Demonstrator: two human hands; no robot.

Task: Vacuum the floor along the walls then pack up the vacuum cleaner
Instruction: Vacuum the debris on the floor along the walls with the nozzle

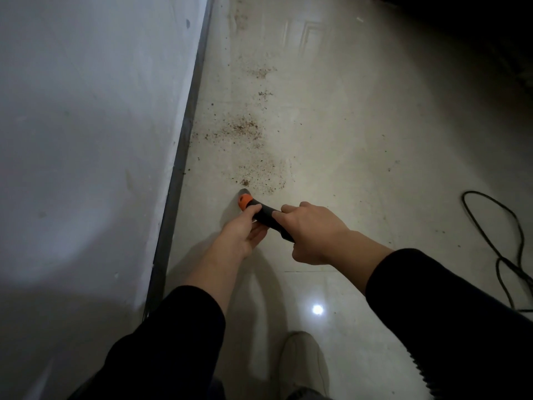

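Black sleeves fill the bottom of the view, and a pale shoe stands on the glossy floor at 6 o'clock, just beside a bright spot of reflected light. Both arms reach forward to the middle, where the hands meet on the black vacuum handle. The left hand has its fingers wrapped around the front part, right behind the orange end. The right hand is clenched around the rear part, knuckles up. The handle points toward 11 o'clock, low over the floor; what lies under it is hidden by the hands. Brown crumbs lie scattered from just past the orange end up toward 12 o'clock, near the dark skirting of the white wall that fills the 9 o'clock side. A black cable loops on the floor at 3 o'clock, well apart from the hands.
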